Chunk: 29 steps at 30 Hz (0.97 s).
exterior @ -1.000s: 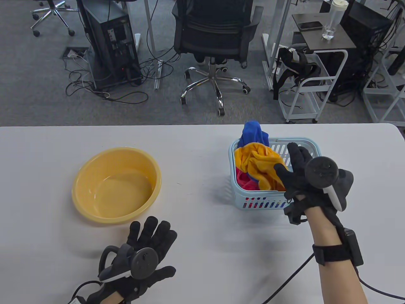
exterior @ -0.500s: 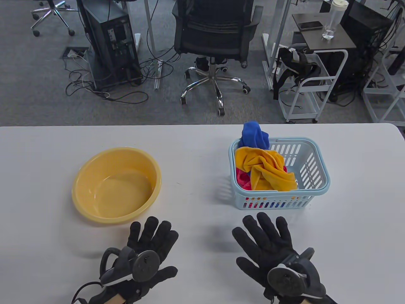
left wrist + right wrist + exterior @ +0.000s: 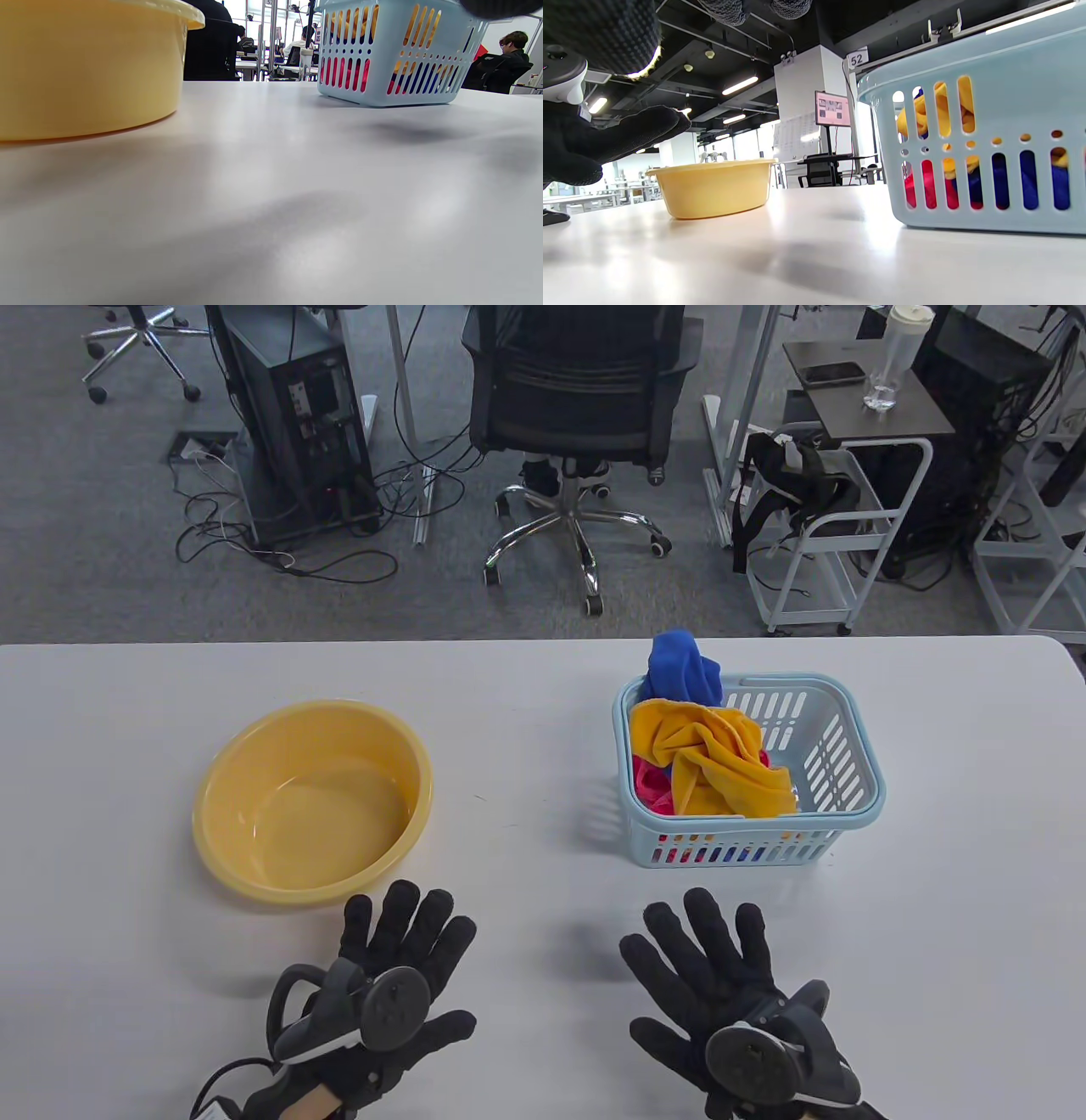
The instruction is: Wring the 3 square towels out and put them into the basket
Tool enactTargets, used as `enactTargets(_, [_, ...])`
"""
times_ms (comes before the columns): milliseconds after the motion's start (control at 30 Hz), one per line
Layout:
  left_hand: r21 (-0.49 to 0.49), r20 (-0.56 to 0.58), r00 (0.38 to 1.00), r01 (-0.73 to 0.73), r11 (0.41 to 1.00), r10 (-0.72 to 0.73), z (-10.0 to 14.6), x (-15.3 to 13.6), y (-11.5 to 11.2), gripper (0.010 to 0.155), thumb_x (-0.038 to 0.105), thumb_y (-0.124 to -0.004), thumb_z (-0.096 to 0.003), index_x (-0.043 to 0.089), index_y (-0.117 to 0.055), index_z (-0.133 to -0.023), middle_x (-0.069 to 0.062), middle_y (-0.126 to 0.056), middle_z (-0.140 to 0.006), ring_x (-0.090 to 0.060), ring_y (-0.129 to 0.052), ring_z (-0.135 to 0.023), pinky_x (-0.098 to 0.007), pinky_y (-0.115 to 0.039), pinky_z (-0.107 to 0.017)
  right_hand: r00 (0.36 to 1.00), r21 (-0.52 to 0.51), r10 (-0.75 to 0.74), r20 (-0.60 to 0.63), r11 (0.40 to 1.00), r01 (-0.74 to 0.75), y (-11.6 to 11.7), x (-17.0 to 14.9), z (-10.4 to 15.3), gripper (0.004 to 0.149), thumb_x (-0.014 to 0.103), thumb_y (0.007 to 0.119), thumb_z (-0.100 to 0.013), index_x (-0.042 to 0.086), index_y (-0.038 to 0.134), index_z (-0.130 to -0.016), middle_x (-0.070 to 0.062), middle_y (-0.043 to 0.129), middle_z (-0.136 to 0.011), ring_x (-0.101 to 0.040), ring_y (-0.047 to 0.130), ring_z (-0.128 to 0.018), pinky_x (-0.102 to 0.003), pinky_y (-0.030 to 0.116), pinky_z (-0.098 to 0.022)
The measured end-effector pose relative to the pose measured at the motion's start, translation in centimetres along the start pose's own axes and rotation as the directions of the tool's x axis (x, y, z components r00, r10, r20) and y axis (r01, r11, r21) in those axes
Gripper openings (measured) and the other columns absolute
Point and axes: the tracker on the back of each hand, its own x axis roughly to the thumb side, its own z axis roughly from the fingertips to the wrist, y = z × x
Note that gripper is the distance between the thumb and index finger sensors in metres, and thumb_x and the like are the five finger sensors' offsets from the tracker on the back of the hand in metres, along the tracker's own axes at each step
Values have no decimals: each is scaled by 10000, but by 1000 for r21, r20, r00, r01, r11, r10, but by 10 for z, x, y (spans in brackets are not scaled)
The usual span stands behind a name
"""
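A light blue slotted basket stands right of the table's middle and holds three crumpled towels. The orange towel lies on top. The blue towel sticks up over the far rim, and the red towel shows under the orange one. The wrist views show the basket from the side with the colours through its slots. My left hand and my right hand lie flat near the front edge, fingers spread, holding nothing.
A yellow basin stands left of centre, just beyond my left hand; it also appears in the wrist views. Beyond the table's far edge are an office chair, a computer tower and a white cart.
My right hand left the orange towel in the basket and drew back to the front edge, where it has settled flat. The left hand barely moved.
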Motion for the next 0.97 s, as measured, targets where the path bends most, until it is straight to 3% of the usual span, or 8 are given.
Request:
enactTargets(567, [-60, 7, 999, 48, 997, -48, -6, 5, -11, 926, 811, -592, -431, 510, 100, -968, 230, 168, -1074, -145, 293, -1014, -494, 144, -762, 999, 7, -30, 27, 1000, 30, 5, 1, -4, 801, 644, 668, -515, 349, 231, -1118, 37, 130, -1197, -394, 66, -1095, -642, -19, -689])
enactTargets(967, [-41, -9, 998, 57, 997, -58, -5, 5, -10, 926, 808, -595, -432, 511, 99, -968, 228, 166, -1075, -146, 293, -1014, -493, 147, -762, 999, -2, -44, 16, 999, 44, 5, 0, -2, 797, 638, 670, -515, 346, 238, -1117, 33, 137, -1196, -395, 73, -1095, -644, -8, -692])
